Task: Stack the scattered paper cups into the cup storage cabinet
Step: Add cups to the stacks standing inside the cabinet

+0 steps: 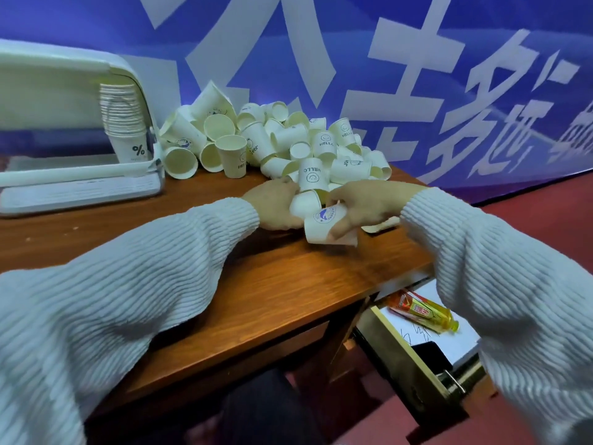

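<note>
A heap of white paper cups lies scattered at the back of the wooden table. At the far left stands the white cup storage cabinet, with a nested stack of cups inside it. My right hand grips a white cup with a blue logo, lying on its side near the front of the heap. My left hand rests against another cup that touches the logo cup; its fingers are hidden behind the cups.
A blue banner with large white characters backs the table. Below the table's right edge an open drawer holds papers and a yellow and red packet. The floor is red.
</note>
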{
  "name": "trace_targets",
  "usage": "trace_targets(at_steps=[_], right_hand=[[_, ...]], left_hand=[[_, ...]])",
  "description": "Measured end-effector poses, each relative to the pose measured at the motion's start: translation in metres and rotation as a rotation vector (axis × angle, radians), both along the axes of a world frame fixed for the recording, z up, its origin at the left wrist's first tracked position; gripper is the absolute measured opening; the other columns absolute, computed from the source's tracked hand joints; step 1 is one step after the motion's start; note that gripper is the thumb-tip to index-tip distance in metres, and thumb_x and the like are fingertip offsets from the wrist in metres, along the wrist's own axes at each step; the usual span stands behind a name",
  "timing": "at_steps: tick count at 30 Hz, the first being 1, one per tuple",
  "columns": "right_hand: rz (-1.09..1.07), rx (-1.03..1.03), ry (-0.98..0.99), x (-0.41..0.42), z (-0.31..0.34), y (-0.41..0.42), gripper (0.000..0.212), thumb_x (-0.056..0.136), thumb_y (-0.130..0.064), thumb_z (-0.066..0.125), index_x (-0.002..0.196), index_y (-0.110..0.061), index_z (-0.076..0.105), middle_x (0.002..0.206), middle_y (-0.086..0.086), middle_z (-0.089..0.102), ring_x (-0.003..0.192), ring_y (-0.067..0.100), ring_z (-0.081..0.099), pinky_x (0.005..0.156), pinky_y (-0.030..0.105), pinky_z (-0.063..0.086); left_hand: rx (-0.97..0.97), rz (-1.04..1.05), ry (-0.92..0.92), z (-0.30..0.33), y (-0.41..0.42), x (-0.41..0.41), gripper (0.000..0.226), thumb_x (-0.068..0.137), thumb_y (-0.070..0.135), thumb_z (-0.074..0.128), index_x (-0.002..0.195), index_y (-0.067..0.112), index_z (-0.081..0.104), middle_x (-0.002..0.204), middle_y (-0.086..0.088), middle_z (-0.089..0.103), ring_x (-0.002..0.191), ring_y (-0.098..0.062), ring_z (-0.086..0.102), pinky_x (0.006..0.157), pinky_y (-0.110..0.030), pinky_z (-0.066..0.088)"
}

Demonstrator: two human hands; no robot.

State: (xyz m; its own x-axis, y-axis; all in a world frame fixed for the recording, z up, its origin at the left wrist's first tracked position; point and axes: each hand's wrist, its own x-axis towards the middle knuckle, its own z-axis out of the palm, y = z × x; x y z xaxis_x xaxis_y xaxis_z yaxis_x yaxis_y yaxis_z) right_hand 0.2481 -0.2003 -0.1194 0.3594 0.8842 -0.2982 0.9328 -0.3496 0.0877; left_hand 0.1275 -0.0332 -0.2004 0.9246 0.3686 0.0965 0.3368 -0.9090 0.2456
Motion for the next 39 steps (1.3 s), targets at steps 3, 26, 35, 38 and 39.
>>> trace_targets(at_steps=[3,26,35,38,39], right_hand=[[0.019,0.046,0.130,-0.002,0.002,0.006,0.061,0.075,-0.061,0.081,0.120,-0.025,0.060,0.105,0.000,0.066,0.093,0.022,0.063,0.082,0.040,0.052],[0.176,1.038,0.666,-0.133,-0.003,0.230,0.072,0.079,-0.049,0.081,0.137,-0.023,0.046,0.132,0.000,0.058,0.117,0.020,0.059,0.099,0.042,0.052],[0.441,0.811,0.320,-0.161,-0.034,0.301,0.060,0.094,-0.040,0.068,0.149,-0.027,0.048,0.150,-0.001,0.053,0.136,0.021,0.051,0.111,0.042,0.044],[0.515,0.707,0.235,-0.165,-0.048,0.312,0.056,0.096,-0.034,0.064,0.149,-0.026,0.047,0.151,0.000,0.053,0.136,0.025,0.051,0.109,0.048,0.046],[0.535,0.677,0.217,-0.165,-0.051,0.315,0.054,0.098,-0.031,0.060,0.150,-0.024,0.046,0.152,0.002,0.052,0.136,0.026,0.050,0.111,0.048,0.044]], left_hand=[[-0.067,0.043,0.003,0.015,0.010,-0.025,0.090,0.062,0.077,0.056,0.130,0.018,0.060,0.121,-0.007,0.055,0.115,-0.025,0.050,0.097,-0.040,0.047],[-0.285,0.773,-1.028,0.050,0.113,-0.236,0.066,0.084,0.039,0.076,0.140,0.022,0.046,0.123,0.005,0.062,0.111,-0.014,0.060,0.089,-0.028,0.047],[-0.215,0.836,-1.014,0.040,0.130,-0.247,0.088,0.092,0.037,0.073,0.161,0.025,0.018,0.143,0.000,0.052,0.115,-0.008,0.043,0.093,-0.027,0.037],[-0.189,0.834,-0.996,0.036,0.137,-0.247,0.088,0.092,0.038,0.073,0.160,0.026,0.018,0.146,0.002,0.048,0.118,-0.009,0.042,0.095,-0.029,0.038],[-0.185,0.836,-0.989,0.034,0.140,-0.248,0.087,0.092,0.038,0.073,0.160,0.027,0.019,0.145,0.002,0.048,0.119,-0.010,0.044,0.094,-0.030,0.040]])
